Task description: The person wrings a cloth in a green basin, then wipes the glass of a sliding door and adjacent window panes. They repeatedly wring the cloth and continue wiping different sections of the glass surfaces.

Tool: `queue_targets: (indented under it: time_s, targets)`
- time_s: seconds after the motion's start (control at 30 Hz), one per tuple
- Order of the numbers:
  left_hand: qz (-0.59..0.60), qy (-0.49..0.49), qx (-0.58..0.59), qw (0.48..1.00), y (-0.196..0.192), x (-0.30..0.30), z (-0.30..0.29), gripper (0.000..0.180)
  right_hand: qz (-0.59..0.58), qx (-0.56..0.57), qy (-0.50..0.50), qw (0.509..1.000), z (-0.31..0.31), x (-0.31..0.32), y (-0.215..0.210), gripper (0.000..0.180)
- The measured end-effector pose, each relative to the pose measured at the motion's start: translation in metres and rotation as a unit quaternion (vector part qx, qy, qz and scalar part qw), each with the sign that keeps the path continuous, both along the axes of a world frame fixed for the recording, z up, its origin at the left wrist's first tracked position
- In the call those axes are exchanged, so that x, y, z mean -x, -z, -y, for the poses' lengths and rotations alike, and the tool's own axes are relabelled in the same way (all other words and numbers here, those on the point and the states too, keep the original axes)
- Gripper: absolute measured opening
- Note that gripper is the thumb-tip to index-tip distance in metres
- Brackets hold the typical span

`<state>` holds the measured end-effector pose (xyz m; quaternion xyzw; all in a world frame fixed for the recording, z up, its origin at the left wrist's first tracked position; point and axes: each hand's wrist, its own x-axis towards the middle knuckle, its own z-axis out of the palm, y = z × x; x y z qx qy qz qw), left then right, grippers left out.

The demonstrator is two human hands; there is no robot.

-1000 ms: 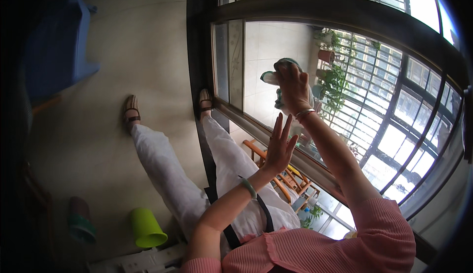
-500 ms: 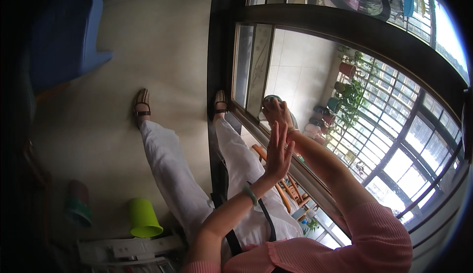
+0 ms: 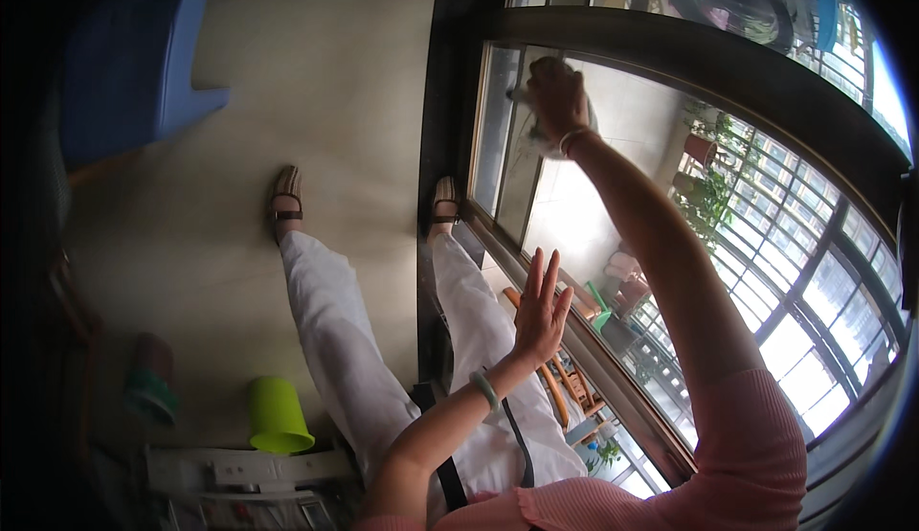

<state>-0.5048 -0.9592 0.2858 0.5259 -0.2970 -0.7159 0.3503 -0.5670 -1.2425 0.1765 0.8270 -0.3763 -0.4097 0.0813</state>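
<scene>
My right hand (image 3: 558, 100) is raised high against the glass pane (image 3: 613, 196) of a dark-framed sliding door. Its fingers are curled over what looks like a greyish cloth (image 3: 549, 144) pressed to the glass; blur and my hand hide much of it. Lower down, my left hand (image 3: 543, 320) is upright with its fingers stretched and parted, holding nothing. It is near the door's edge frame (image 3: 598, 344), and whether it touches the frame I cannot tell. A pale green bangle (image 3: 485, 390) circles my left wrist.
A blue plastic chair or stool (image 3: 144, 62) stands at the far left. On the floor, a lime green bin (image 3: 279, 416) is close to my leg. Through the glass show potted plants (image 3: 708, 196) by a barred window. A wooden chair (image 3: 572, 387) is beyond the frame.
My right hand has swept up the glass with the cloth, away from my left hand, and the arm is straighter. My left hand stays low, its fingers spread wider.
</scene>
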Motion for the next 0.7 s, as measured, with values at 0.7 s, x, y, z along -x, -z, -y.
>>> queue_targets:
  time_s: [0.7]
  targets:
    - [0.093,-0.052,-0.012,0.994,-0.059,-0.105,-0.022,0.058,0.153,-0.291,0.487,0.81,-0.208,0.021,-0.095,0.044]
